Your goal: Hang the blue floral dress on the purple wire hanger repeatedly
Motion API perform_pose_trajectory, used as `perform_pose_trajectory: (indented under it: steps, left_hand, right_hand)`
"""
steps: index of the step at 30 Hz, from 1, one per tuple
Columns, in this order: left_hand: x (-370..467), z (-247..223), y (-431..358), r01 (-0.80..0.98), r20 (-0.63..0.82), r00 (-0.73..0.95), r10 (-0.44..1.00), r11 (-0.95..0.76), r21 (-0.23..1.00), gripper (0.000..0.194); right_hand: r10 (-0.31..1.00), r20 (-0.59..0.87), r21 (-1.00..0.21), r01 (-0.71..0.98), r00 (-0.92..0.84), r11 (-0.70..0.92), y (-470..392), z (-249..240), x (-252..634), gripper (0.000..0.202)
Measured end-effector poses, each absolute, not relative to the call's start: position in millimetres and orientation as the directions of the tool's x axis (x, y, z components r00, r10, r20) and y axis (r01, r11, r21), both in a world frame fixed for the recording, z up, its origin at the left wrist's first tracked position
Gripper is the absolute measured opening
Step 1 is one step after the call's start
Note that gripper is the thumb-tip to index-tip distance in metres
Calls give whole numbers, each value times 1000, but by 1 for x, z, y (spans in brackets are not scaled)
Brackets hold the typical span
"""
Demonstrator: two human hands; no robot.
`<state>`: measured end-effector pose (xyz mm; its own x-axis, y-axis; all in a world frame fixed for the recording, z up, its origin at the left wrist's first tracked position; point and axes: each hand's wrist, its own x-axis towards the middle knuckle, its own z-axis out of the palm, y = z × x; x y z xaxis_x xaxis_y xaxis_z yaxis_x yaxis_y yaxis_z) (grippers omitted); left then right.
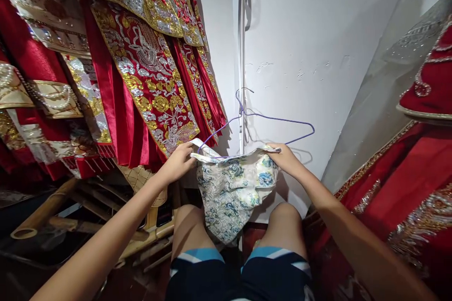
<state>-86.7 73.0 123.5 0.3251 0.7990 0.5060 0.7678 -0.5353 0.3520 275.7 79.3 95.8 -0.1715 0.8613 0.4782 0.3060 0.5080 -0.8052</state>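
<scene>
A white garment (235, 190) with a blue and green floral print hangs down between my two hands, above my knees. My left hand (180, 163) is closed on the left end of its upper edge. At the right end of that edge, my right hand (282, 156) pinches the fabric. Behind the cloth is a purple wire hanger (282, 118), its hook up against the wall strip. The hanger's left arm dips into the garment's opening, while its right arm sticks out above my right hand. What the garment's far side looks like is hidden.
Red embroidered costumes (148, 66) with gold and silver hang on the left. More red garments (409, 169) hang on the right, some beside clear plastic. Bamboo poles (45, 207) stand low at the left. A white wall (300, 23) with a vertical metal strip (242, 47) is ahead.
</scene>
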Motion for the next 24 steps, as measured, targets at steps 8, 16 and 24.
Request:
perform_pose_trajectory:
  steps: [8,16,24]
  left_hand:
    - [-21,166,91,696,660,261,704,-611,377,22]
    - [-40,165,112,761,674,327,663,-607,227,37]
    - [-42,189,115,661,712,115,693,-588,466,18]
  right_hand:
    - [815,505,-784,243,-284,571,40,101,248,21]
    - [696,666,-733,404,267,547,51,102,307,70]
    - [972,233,-950,213,-4,228,78,154,359,34]
